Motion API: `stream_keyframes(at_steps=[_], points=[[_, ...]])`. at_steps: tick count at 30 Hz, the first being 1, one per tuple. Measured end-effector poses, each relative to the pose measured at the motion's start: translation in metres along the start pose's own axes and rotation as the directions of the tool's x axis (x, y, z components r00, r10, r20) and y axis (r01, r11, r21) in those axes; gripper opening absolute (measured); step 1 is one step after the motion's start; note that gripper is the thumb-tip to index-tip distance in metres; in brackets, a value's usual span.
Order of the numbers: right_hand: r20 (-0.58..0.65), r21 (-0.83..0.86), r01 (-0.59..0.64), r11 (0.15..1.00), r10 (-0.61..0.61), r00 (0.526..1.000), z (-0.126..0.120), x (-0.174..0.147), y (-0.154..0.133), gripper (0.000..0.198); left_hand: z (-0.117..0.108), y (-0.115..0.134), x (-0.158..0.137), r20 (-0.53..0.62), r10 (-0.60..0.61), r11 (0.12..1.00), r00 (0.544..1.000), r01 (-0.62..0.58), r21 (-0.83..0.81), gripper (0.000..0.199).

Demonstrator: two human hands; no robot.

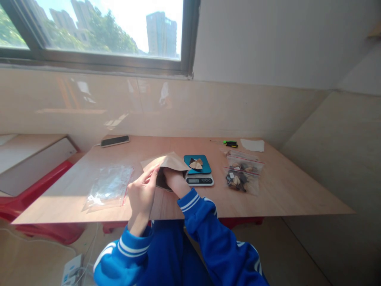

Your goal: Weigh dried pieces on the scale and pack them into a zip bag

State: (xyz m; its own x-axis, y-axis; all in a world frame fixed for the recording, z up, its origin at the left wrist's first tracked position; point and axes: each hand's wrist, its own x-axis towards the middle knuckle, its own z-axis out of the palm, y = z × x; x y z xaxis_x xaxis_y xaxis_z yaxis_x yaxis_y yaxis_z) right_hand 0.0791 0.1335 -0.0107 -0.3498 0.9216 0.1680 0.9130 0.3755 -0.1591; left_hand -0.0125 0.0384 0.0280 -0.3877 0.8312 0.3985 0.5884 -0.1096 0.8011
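Note:
A brown paper bag [171,161] lies in front of me with its mouth towards me. My left hand [143,190] pinches the edge of its opening and holds it up. My right hand [175,182] reaches inside the bag, so its fingers are hidden. Just right of the bag stands a kitchen scale [200,180] with a blue platform and a small display. Several dark and pale brown dried pieces [196,163] rest in a small heap on the platform; their kind I cannot make out.
Clear zip bags with dark and tan pieces [236,178] lie right of the scale. Flat clear plastic bags [110,186] are at the left. Farther back are a phone [115,141], screwdrivers [229,143] and white paper [252,145]. Red stools [56,232] stand below the table.

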Motion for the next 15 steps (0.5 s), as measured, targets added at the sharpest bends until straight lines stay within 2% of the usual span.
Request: stream_keyframes(at_steps=[5,11,15], points=[[-0.027,-0.007,0.009,1.000,-0.009,1.000,-0.020,-0.015,-0.008,0.036,0.000,0.000,0.001,0.004,-0.004,1.000,1.000,0.004,0.022,0.029],[-0.057,0.068,0.103,0.992,-0.100,0.993,-0.038,-0.037,-0.005,0.034,-0.001,-0.002,0.002,0.011,0.016,1.000,1.000,-0.016,-0.002,0.026],[0.000,0.134,0.150,0.980,-0.152,0.988,-0.050,-0.048,0.000,0.031,-0.001,0.000,0.002,0.023,0.007,1.000,1.000,-0.007,0.001,0.027]])
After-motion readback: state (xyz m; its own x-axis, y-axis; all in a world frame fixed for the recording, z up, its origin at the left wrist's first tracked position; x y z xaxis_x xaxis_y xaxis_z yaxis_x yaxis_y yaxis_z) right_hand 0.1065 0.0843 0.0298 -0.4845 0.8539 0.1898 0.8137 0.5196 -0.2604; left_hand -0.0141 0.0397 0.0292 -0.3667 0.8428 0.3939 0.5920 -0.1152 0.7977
